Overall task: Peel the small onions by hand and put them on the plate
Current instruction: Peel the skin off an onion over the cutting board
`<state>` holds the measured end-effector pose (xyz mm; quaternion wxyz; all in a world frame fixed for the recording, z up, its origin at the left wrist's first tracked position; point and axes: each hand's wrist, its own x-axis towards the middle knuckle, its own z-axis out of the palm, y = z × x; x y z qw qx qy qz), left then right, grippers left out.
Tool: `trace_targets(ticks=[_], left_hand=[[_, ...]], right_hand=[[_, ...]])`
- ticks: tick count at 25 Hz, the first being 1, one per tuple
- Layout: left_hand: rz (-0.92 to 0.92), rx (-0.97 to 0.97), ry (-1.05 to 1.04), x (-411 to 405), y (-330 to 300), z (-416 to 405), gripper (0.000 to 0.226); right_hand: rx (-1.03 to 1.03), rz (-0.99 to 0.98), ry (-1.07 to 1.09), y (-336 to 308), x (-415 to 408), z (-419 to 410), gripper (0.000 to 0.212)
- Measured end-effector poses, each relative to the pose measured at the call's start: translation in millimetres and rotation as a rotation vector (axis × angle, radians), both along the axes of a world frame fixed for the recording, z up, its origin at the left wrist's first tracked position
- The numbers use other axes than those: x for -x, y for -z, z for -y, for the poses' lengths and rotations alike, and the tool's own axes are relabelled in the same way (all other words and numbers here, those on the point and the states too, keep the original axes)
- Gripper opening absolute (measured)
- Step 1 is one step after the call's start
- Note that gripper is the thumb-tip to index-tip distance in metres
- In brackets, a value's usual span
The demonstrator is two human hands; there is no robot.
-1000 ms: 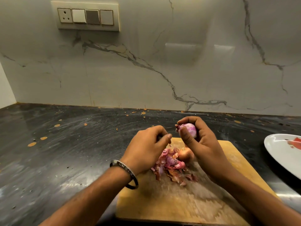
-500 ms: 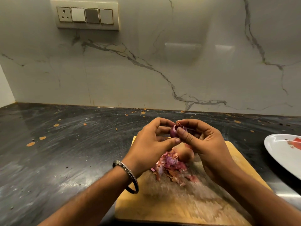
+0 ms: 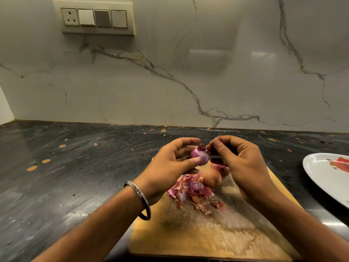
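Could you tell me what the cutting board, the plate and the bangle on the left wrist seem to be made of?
Cutting board: likely wood or bamboo, matte, with tan grain and worn marks.
Plate: glossy white with a red print; ceramic or melamine, can't tell which.
Bangle: metal, probably steel, silvery with a polished sheen.

Wooden cutting board (image 3: pixel 198 237) on dark stone counter (image 3: pixel 66 176). Orange specks scattered on counter. Marble-pattern wall (image 3: pixel 188 82) behind, grey veins. Switch panel (image 3: pixel 95 18) on wall upper left: one socket, three switches.

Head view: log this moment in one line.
left hand holds onion | right hand pinches skin | unpeeled onion on cutting board
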<state>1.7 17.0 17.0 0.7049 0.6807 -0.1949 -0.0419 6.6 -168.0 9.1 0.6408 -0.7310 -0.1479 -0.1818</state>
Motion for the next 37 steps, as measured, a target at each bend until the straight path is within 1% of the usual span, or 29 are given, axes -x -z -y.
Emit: trace_targets(ticks=[2, 4, 6, 7, 9, 11, 13, 15, 17, 20, 22, 24, 25, 27, 29, 31, 34, 36, 37], left_hand=[[-0.029, 0.024, 0.003, -1, -1, -2, 0.038], [-0.001, -0.001, -0.007, -2, 0, -3, 0.038], [0.032, -0.024, -0.004, -2, 1, -3, 0.039], [0.044, -0.037, -0.007, -1, 2, -3, 0.040], [0.077, -0.087, -0.046, -1, 4, -1, 0.042], [0.130, -0.158, -0.088, 1, 4, 1, 0.046], [0.151, -0.178, -0.090, 2, 4, 2, 0.047], [0.092, -0.111, -0.045, 1, 3, 3, 0.046], [-0.011, 0.011, 0.030, 0, 2, 2, 0.046], [-0.146, 0.159, 0.132, -1, 2, 1, 0.043], [-0.151, 0.158, 0.140, 0, 4, 2, 0.042], [-0.127, 0.128, 0.095, 1, 7, 6, 0.045], [-0.135, 0.148, 0.075, 1, 8, 7, 0.047], [-0.183, 0.245, 0.081, -1, 7, 7, 0.046], [-0.233, 0.346, 0.115, -4, 4, 3, 0.044], [-0.259, 0.402, 0.133, -7, 2, -1, 0.045], [-0.272, 0.432, 0.118, -11, 3, -4, 0.043], [-0.275, 0.433, 0.090, -13, 4, -5, 0.040], [-0.284, 0.435, 0.077, -14, 4, -5, 0.037]], right_hand=[[0.052, -0.011, 0.012, -1, -1, 0, 0.021], [0.125, 0.031, 0.004, -3, 2, 0, 0.015], [0.217, 0.086, 0.017, -3, 7, -1, 0.021], [0.244, 0.113, 0.034, -3, 8, -1, 0.017], [0.253, 0.156, 0.071, -3, 9, -2, 0.003], [0.246, 0.154, 0.103, -1, 7, -1, 0.015], [0.249, 0.113, 0.096, 2, 4, -1, 0.020], [0.154, 0.023, 0.026, 3, 2, -2, 0.023], [0.071, -0.036, -0.017, 3, 2, -3, 0.025], [0.100, -0.038, -0.027, 4, 2, -4, 0.024], [0.093, -0.035, -0.048, 4, 3, -7, 0.022], [0.071, -0.046, -0.083, 6, 4, -9, 0.023], [0.054, -0.061, -0.106, 6, 4, -10, 0.023], [-0.017, -0.108, -0.141, 4, 4, -10, 0.023], [-0.083, -0.140, -0.132, 2, 2, -7, 0.021], [-0.031, -0.106, -0.085, 0, 2, -3, 0.019], [0.154, -0.013, -0.048, 1, 7, -6, 0.021], [0.202, 0.025, -0.042, -2, 10, -8, 0.014], [0.210, 0.036, -0.038, -3, 12, -9, 0.015]])
